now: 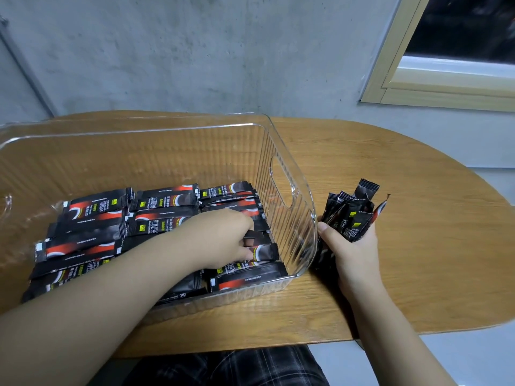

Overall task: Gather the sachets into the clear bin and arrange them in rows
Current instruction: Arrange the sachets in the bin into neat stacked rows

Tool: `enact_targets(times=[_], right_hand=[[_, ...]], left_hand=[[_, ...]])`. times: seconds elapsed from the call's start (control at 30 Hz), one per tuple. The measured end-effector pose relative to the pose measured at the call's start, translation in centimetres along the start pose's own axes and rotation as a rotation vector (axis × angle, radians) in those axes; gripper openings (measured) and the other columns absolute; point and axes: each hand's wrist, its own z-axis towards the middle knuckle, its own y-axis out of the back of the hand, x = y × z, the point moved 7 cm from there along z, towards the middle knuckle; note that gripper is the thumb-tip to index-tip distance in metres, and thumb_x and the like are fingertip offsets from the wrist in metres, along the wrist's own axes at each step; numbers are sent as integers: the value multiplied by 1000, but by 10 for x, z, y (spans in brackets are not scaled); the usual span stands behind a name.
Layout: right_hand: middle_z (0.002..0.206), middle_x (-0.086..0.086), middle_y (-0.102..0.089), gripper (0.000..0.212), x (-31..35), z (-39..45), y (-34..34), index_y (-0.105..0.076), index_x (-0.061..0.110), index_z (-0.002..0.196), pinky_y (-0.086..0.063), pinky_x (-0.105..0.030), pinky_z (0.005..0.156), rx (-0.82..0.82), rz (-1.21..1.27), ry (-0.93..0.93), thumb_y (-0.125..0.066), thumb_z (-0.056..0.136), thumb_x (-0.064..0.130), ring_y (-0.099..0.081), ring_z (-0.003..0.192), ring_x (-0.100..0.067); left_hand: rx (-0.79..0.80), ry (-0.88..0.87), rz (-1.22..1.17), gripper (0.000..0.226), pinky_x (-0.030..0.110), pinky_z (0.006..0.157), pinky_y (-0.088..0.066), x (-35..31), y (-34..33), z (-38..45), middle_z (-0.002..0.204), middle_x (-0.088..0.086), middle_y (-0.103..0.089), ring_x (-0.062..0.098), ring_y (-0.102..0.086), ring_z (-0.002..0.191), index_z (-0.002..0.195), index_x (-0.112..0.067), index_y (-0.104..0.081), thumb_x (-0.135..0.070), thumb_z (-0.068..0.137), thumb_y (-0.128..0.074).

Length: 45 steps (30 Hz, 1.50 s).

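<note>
A clear ribbed bin [281, 151] stands on the wooden table, its floor covered by black-and-red sachets [92, 215] lying flat in three side-by-side rows. My left hand [220, 240] reaches into the bin's right row and pinches a dark sachet [255, 235] between thumb and fingers. Just outside the bin's right wall, my right hand [351, 246] grips a bunch of sachets [351, 213], which stand upright and fan out above my fingers.
The oval wooden table [418, 246] ends close on the right and front. A grey concrete wall rises right behind the bin. A window frame [390, 87] sits at the upper right. My checked trousers show below the table's front edge.
</note>
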Motion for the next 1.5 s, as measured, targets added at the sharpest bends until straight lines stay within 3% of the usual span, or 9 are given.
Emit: enact_targets(times=[0.1,0.33,0.47,0.67,0.8,0.93,1.1,1.33,1.5], right_hand=[[75,13,-70,47,1,0,0,-49,18,106,-49,-11,60,4,-7,10,-72,68,2,-66,66,2],[76,12,-70,47,-1,1,1,-49,22,104,-50,-12,62,7,-20,17,-73,68,3,-66,68,1],[72,11,-69,45,-3,2,1,-48,21,101,-50,-13,60,13,-31,3,-66,78,-12,-66,64,0],[75,12,-69,47,-5,2,2,-49,22,103,-51,-14,62,15,-55,6,-70,76,-10,-67,68,-1],[78,7,-67,47,-4,3,2,-49,17,107,-49,-12,61,1,-36,19,-70,75,-12,-66,65,1],[80,16,-70,49,-5,3,3,-49,26,104,-50,-13,66,-12,-58,19,-71,63,11,-67,72,1],[84,8,-67,52,-4,3,2,-48,21,108,-49,-12,64,-8,-53,18,-75,69,0,-66,70,2],[83,11,-68,51,-4,2,3,-49,26,107,-50,-14,67,-19,-55,22,-72,63,12,-66,72,1],[88,6,-67,53,-3,2,2,-48,22,109,-50,-12,64,-7,-22,26,-69,62,12,-67,72,0]], left_hand=[[1,8,-103,20,31,74,-48,0,2,1,84,-1,-60,14,-57,82,88,-17,-58,-36,90,-59],[-43,60,-261,15,22,56,-35,10,19,1,77,-1,-59,9,-46,60,89,-15,-63,-29,92,-58],[-43,120,-96,24,27,59,-37,15,15,5,89,2,-59,18,-55,77,93,-12,-59,-36,92,-57],[-91,44,136,37,32,73,-46,8,18,-6,104,-3,-54,20,-55,100,110,-21,-51,-49,87,-58],[-72,31,305,42,32,71,-49,8,12,-9,104,-3,-59,21,-59,96,114,-20,-52,-51,87,-57],[-113,-5,295,29,34,71,-52,3,9,-7,98,-3,-60,21,-59,89,106,-19,-54,-43,89,-56],[-169,-29,321,26,32,66,-47,-2,10,-4,99,-3,-60,21,-59,91,108,-19,-54,-39,90,-53],[-214,-67,229,35,31,71,-44,-2,15,-9,101,-8,-53,18,-57,96,110,-21,-52,-51,92,-48],[-62,-67,197,32,32,71,-48,5,6,-17,93,-7,-57,17,-57,90,90,-22,-52,-54,86,-57]])
